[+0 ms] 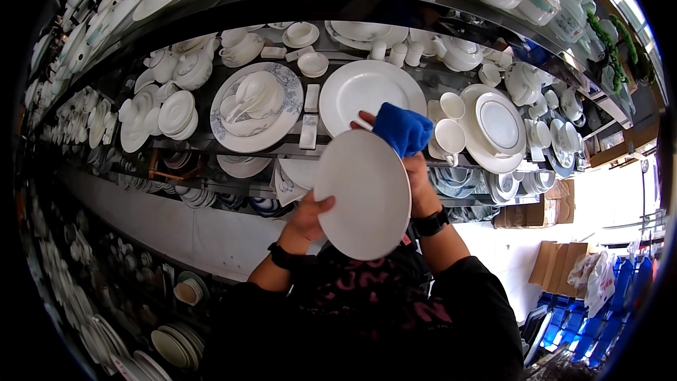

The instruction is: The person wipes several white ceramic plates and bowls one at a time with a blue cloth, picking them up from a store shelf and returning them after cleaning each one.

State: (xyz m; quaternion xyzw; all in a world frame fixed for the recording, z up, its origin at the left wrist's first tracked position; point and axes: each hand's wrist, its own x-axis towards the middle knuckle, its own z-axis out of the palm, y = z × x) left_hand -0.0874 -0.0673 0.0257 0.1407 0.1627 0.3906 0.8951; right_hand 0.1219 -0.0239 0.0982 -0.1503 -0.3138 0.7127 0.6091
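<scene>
Shelves [395,149] crowded with white crockery all round — round white plate [363,194] held up before them, left hand [308,217] clamped on its left rim; right hand [417,176] behind plate, fingers closed on blue cloth [403,128].

A plain white round plate [363,194] is held up tilted, its face toward the camera, in front of the shelves. A folded blue cloth [403,128] touches its upper right rim.

right hand [421,185] mostly hidden behind the white plate [363,194], its fingers covered by the blue cloth [403,128], far-left shelf crockery [63,109] too small to tell apart
</scene>
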